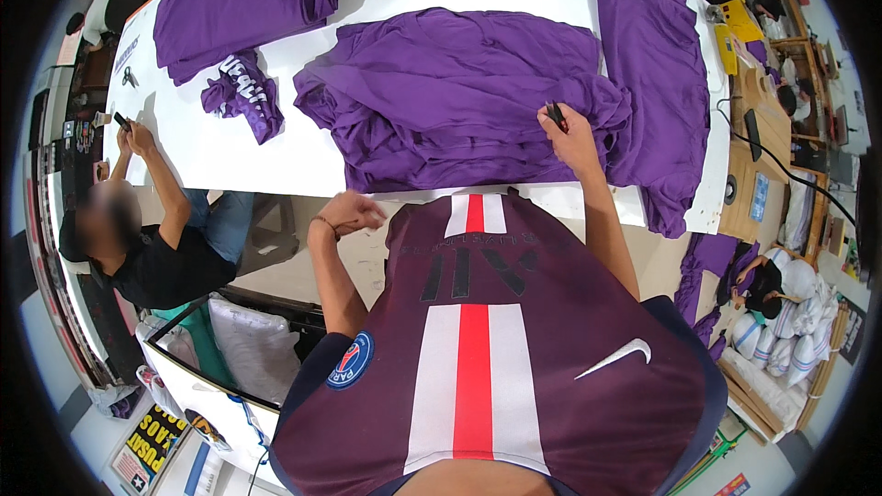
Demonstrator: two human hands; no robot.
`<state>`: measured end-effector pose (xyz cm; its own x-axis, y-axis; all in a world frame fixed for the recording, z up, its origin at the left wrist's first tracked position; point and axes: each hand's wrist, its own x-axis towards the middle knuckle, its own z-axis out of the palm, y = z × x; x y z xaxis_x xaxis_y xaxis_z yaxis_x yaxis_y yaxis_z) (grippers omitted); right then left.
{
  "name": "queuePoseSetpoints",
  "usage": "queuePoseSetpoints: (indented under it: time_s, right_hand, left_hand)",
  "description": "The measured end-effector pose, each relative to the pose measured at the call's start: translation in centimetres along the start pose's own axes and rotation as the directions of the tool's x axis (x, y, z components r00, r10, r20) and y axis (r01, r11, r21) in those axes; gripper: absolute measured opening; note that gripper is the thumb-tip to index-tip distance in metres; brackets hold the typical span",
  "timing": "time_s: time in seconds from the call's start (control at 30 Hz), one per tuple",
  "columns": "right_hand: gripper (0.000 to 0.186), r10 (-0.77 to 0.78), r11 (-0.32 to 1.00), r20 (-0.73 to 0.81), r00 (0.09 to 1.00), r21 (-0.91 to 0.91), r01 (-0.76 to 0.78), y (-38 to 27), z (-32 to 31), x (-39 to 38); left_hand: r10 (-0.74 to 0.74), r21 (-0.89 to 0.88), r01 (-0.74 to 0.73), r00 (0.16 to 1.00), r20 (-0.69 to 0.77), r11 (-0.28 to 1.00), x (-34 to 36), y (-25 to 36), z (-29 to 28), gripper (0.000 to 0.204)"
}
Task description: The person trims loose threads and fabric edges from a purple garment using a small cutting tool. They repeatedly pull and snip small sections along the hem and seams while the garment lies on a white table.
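My right hand [571,140] is closed round a small dark tool [557,116], perhaps thread snips; its working end is too small to make out. It is over the right part of a rumpled purple shirt [459,73] spread on the white table [220,152]. My left hand [353,213] is off the table's near edge, in front of my body, its fingers loosely apart and nothing visible in them. To the right of the shirt lies a long stack of purple fabric [654,83], partly overlapped by the shirt's edge.
A larger purple pile [248,9] and a small crumpled purple piece with white print [243,96] lie to the left. Scissors [129,77] rest near the far left edge. Another person [156,239] sits at left holding a phone [121,120]. Cardboard [749,165] stands at right.
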<state>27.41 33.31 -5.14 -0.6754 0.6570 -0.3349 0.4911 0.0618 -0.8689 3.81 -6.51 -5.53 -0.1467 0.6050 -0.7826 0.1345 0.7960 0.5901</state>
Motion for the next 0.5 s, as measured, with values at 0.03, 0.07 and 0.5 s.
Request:
queuePoseSetpoints:
  time_s: [0.03, 0.07, 0.5]
  right_hand:
    - [0.02, 0.071, 0.996, 0.023, 0.997, 0.053, -0.072, -0.4, 0.1, -0.5]
    - [0.02, 0.064, 0.996, 0.026, 0.998, 0.067, -0.066, -0.2, 0.2, -0.7]
    - [0.026, 0.091, 0.992, 0.047, 0.995, 0.082, -0.094, 3.2, 1.4, -2.3]
  left_hand:
    - [0.122, 0.031, -0.12, 0.991, -0.054, 0.992, -0.8, 3.5, -0.1, 0.027]
    - [0.245, 0.029, -0.244, 0.966, -0.084, 0.969, -0.4, 5.9, -0.1, 0.025]
    - [0.792, 0.435, -0.662, 0.51, -0.335, 0.61, 18.1, 16.4, 7.8, 0.023]
